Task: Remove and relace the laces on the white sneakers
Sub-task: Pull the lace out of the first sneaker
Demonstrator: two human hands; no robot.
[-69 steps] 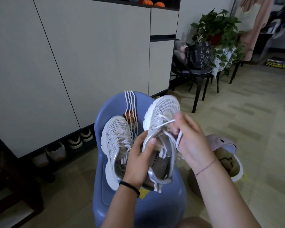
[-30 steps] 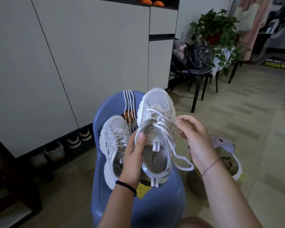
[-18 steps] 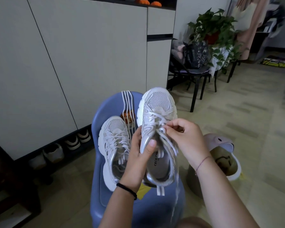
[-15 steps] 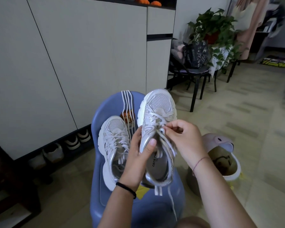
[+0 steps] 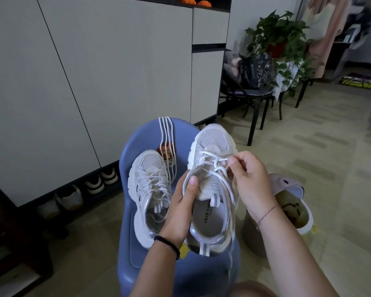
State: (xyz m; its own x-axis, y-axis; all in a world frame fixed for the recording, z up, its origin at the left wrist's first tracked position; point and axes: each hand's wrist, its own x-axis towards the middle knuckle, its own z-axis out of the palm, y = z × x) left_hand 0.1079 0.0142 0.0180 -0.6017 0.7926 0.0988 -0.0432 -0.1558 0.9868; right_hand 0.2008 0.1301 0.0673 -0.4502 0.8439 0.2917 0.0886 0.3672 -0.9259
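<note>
Two white mesh sneakers, silver trim. One sneaker (image 5: 210, 189) is held above the seat, toe away, opening toward camera (insole reads CECE CH…). Left hand (image 5: 180, 211) grips its collar, right hand (image 5: 251, 181) pinches its loose lace (image 5: 212, 170); one end hangs past the heel. Other sneaker (image 5: 150, 181) lies laced on the blue chair (image 5: 180, 275). Spare white laces (image 5: 166, 136) drape over the chair back.

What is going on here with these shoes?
A person holds one white sneaker up in the left hand, thumb on its collar. The right hand pinches its lace over the tongue. The second sneaker lies laced on the blue chair, with loose laces draped over its back.
</note>
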